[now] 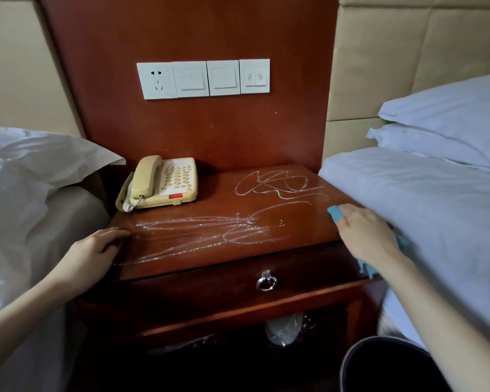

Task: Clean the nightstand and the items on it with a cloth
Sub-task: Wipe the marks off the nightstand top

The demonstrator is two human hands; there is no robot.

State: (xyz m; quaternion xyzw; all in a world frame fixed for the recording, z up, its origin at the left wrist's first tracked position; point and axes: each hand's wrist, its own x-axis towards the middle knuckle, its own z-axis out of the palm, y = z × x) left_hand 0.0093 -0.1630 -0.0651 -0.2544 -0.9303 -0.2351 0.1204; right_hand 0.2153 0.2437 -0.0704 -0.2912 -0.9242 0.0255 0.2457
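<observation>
A reddish wooden nightstand [277,219] stands between two beds, its top streaked with white scribbled marks [210,230]. A beige corded telephone [160,183] sits at the back left of the top. My right hand [365,233] presses a blue cloth [335,214] flat on the right edge of the top, with more of the cloth hanging below the wrist. My left hand [94,250] rests with fingers spread on the front left corner of the nightstand, holding nothing.
White pillows and bedding [436,176] overhang the nightstand's right side; another pillow [34,165] lies at left. A drawer with a metal ring pull [266,281] is below the top. A dark bin [379,366] stands at lower right. Wall switches and a socket [203,79] are above.
</observation>
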